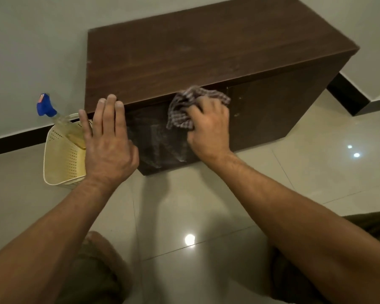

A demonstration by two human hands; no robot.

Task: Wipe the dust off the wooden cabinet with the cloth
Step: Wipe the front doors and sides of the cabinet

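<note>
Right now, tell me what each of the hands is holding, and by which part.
The right hand grips the checked cloth by its bunched middle, against the cabinet front. The left hand holds nothing; it lies flat at the cabinet's edge.

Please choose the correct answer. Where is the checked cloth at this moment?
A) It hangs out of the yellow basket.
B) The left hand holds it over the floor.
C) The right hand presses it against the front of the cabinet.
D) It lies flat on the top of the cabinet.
C: the right hand bunches the checked cloth against the front face of the wooden cabinet, just under its top edge, while the left hand holds no cloth.
</note>
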